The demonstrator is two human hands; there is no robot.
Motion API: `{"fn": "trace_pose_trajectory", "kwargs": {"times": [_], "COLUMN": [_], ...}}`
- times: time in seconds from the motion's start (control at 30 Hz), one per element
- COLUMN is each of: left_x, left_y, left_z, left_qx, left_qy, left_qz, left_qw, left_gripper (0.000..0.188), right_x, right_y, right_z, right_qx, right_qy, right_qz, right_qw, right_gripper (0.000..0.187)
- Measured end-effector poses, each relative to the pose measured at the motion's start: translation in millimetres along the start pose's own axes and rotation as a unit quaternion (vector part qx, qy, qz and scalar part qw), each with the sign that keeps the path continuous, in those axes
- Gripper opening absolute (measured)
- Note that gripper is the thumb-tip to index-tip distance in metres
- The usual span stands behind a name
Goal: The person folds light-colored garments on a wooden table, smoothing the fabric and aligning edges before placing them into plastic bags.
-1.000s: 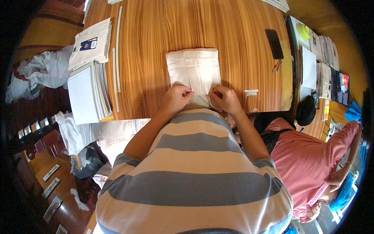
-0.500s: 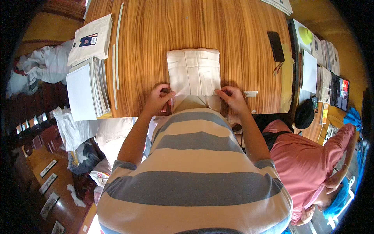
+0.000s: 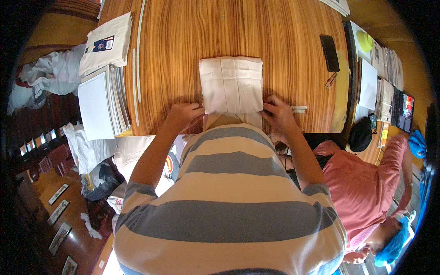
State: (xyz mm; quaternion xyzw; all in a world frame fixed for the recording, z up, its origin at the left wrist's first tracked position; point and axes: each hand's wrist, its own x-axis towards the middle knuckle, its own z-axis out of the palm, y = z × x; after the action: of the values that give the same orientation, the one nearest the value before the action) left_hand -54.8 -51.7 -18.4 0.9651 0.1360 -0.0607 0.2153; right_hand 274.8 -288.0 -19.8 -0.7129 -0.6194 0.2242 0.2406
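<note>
The folded white garment (image 3: 231, 85) lies flat on the wooden table (image 3: 284, 50), square to the near edge and directly in front of me, with its lower part running off toward my body. It already shows as a neat rectangle with lengthwise creases down the middle, so I judge the side folds done; what hangs over the near edge appears still to need folding or tucking. My left hand (image 3: 183, 115) sits at the lower left corner of the garment, fingers curled against the cloth edge. My right hand (image 3: 277, 114) sits at the lower right corner, fingers pressed down on the fabric. The two hands are well apart, one on each corner; I cannot tell whether either actually pinches the cloth or only presses on it. Just beside my right hand lies a small white clip or tag (image 3: 298, 109). Further right on the table rest a dark phone (image 3: 329, 52) and a small pair of scissors or clips (image 3: 331, 80). To the left stand a stack of white cardboard sheets (image 3: 96, 112), long white strips (image 3: 136, 87), and a packed folded shirt with a label (image 3: 107, 43). Beyond the table's right end, another person in a pink shirt (image 3: 362, 183) bends over.
</note>
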Motion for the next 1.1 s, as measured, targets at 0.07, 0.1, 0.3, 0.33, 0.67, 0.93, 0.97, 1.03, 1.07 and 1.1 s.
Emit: {"fn": "trace_pose_trajectory", "kwargs": {"times": [0.07, 0.1, 0.3, 0.33, 0.67, 0.93, 0.97, 1.03, 1.07, 1.1], "left_x": [2, 2, -14, -15, -25, -31, -35, -39, -40, -40], "left_y": [-4, -6, 19, 18, 13, 35, 35, 35, 34, 33], "left_z": [2, 5, -3, -1, 19, 10, 16, 20, 23, 24], "left_qx": [-0.014, -0.022, -0.292, -0.235, -0.176, -0.270, -0.259, -0.248, -0.248, -0.248], "left_qy": [0.010, 0.016, -0.110, -0.077, 0.009, -0.074, -0.034, 0.002, 0.000, -0.001], "left_qz": [0.021, 0.030, -0.168, -0.124, -0.052, -0.191, -0.164, -0.138, -0.139, -0.141], "left_qw": [1.000, 0.999, 0.935, 0.961, 0.983, 0.941, 0.951, 0.959, 0.959, 0.958], "left_gripper": [0.011, 0.011, 0.011, 0.011, 0.013, 0.021, 0.022, 0.023, 0.024, 0.025], "right_x": [-5, -6, -33, -34, -40, -57, -55, -54, -57, -60], "right_y": [7, 6, -11, -14, 12, -2, -3, -4, -3, 0], "right_z": [9, 11, 15, 15, 20, 18, 18, 19, 20, 20], "right_qx": [-0.006, -0.007, 0.118, 0.122, 0.047, 0.064, 0.057, 0.046, 0.039, 0.030], "right_qy": [0.005, 0.006, -0.075, -0.086, -0.005, -0.037, -0.034, -0.030, -0.044, -0.058], "right_qz": [-0.011, -0.002, 0.107, 0.118, -0.002, 0.001, -0.005, -0.014, -0.015, -0.017], "right_qw": [1.000, 1.000, 0.984, 0.982, 0.999, 0.997, 0.998, 0.998, 0.998, 0.998], "right_gripper": [0.016, 0.014, 0.015, 0.015, 0.018, 0.015, 0.015, 0.014, 0.014, 0.013]}}
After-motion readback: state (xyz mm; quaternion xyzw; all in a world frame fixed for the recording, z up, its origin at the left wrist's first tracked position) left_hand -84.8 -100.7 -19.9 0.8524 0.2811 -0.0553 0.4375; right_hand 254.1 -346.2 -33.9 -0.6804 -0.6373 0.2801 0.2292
